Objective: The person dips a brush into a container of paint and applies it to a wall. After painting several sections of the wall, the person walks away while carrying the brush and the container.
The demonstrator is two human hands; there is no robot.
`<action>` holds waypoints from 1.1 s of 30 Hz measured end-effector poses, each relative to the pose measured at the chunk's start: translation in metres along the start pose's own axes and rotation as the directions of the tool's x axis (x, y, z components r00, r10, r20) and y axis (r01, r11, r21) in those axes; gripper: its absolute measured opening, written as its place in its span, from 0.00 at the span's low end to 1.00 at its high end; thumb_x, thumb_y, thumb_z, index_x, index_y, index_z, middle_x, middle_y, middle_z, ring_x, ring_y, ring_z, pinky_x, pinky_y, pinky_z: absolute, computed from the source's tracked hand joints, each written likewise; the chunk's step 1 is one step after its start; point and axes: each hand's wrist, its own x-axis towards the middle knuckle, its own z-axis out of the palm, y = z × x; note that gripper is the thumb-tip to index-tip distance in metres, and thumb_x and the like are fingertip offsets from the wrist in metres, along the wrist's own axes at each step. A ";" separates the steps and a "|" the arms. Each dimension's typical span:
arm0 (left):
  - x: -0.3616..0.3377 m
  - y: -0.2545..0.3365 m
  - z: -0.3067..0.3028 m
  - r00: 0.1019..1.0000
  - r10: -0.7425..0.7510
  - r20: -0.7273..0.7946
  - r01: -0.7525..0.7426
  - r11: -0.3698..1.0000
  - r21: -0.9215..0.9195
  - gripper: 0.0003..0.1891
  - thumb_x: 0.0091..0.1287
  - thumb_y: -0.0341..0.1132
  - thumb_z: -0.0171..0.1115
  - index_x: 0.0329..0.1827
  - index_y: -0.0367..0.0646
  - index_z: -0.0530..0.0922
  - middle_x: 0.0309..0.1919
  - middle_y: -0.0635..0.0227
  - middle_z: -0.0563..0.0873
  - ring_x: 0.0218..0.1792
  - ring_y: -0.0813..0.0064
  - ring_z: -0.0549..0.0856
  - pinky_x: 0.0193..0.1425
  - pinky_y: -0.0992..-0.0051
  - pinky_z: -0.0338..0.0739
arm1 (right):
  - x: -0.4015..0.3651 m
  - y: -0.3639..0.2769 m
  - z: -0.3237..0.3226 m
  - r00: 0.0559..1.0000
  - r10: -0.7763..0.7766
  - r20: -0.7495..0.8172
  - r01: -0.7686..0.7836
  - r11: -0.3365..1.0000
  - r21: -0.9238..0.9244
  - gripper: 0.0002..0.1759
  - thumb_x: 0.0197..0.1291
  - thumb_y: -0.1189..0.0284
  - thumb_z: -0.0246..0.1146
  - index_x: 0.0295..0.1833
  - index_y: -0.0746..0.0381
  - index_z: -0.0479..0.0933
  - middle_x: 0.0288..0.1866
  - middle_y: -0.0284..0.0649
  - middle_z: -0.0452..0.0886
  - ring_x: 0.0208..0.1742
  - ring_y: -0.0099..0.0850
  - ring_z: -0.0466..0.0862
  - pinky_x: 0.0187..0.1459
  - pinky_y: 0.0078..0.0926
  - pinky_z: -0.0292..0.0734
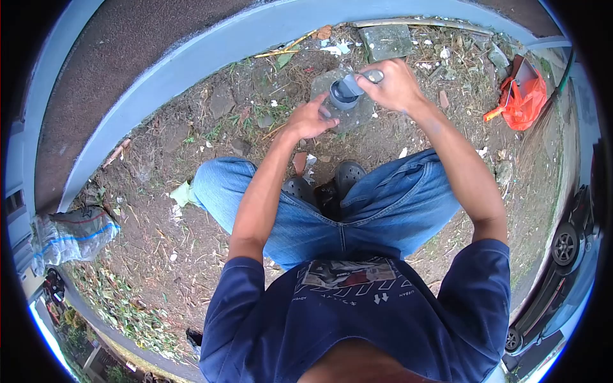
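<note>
Grey container (343,103) beside the wide left hand (310,120) (grey piece (352,84) in the right hand (396,86))

Smooth grey container (345,105), rough stone slab (357,119), glossy plastic bag (529,105), matt denim jeans (396,198)

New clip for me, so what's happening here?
A person in jeans is working low over bare ground outdoors. The right hand grips a grey piece, with its end at the mouth of a small round grey container that looks dark inside. I can't tell exactly what the piece is. The left hand is at the container's side, fingers spread. The container sits on a flat stone slab. A red plastic bag lies off to the right.
</note>
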 end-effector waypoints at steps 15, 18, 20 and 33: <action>-0.008 -0.003 -0.002 1.000 -0.002 0.011 0.002 1.000 0.010 0.46 0.58 0.47 0.71 0.76 0.45 0.56 0.53 0.58 0.84 0.49 0.65 0.86 0.59 0.68 0.77 | -0.010 -0.015 -0.023 0.994 -0.043 -0.100 0.046 0.999 0.025 0.16 0.50 0.59 0.66 0.38 0.59 0.87 0.28 0.50 0.84 0.33 0.48 0.86 0.41 0.40 0.82; -0.009 -0.004 -0.002 1.000 0.015 -0.006 -0.015 1.000 0.000 0.46 0.57 0.48 0.72 0.76 0.46 0.58 0.53 0.56 0.84 0.49 0.66 0.85 0.55 0.67 0.79 | -0.011 -0.018 -0.027 0.993 -0.049 -0.105 0.052 0.998 0.023 0.16 0.50 0.59 0.66 0.38 0.58 0.87 0.28 0.50 0.84 0.33 0.48 0.86 0.41 0.39 0.82; -0.010 -0.003 -0.003 1.000 0.002 -0.009 -0.002 1.000 0.003 0.46 0.57 0.49 0.72 0.76 0.47 0.58 0.53 0.56 0.84 0.49 0.66 0.85 0.55 0.66 0.79 | -0.012 -0.017 -0.027 0.992 -0.063 -0.109 0.066 0.998 0.023 0.16 0.50 0.58 0.66 0.38 0.58 0.87 0.28 0.49 0.85 0.33 0.47 0.86 0.41 0.39 0.82; -0.013 -0.002 -0.004 1.000 -0.004 -0.008 0.004 1.000 -0.006 0.45 0.57 0.49 0.71 0.76 0.47 0.58 0.53 0.57 0.84 0.49 0.67 0.85 0.56 0.67 0.78 | -0.017 -0.020 -0.031 0.982 -0.077 -0.173 0.081 0.997 0.017 0.15 0.50 0.59 0.65 0.37 0.57 0.87 0.25 0.49 0.84 0.31 0.46 0.86 0.39 0.38 0.82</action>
